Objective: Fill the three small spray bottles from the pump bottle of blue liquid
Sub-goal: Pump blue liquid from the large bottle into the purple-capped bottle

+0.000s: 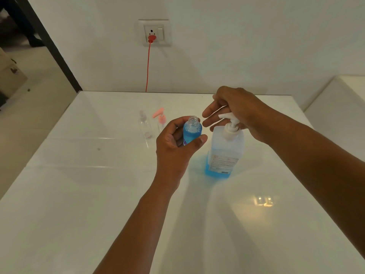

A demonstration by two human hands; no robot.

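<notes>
Head view: left hand [173, 143] grips a small clear uncapped spray bottle [192, 131] of blue liquid, upright, mouth up. Right hand [235, 107], fingers extended, rests on the white pump of the tall upright clear pump bottle [225, 153], spout toward that mouth. Glossy white counter [79, 194], white wall; label text illegible.

You hold a small clear bottle [192, 133] upright above the table; its neck is open without a cap and it is almost full of blue liquid. Just right of it stands the big pump bottle [225, 153] with a white pump head, with blue liquid low inside. Behind, two empty small bottles stand near each other: one clear-capped spray bottle [145, 125], one pink-topped bottle [161, 120].
</notes>
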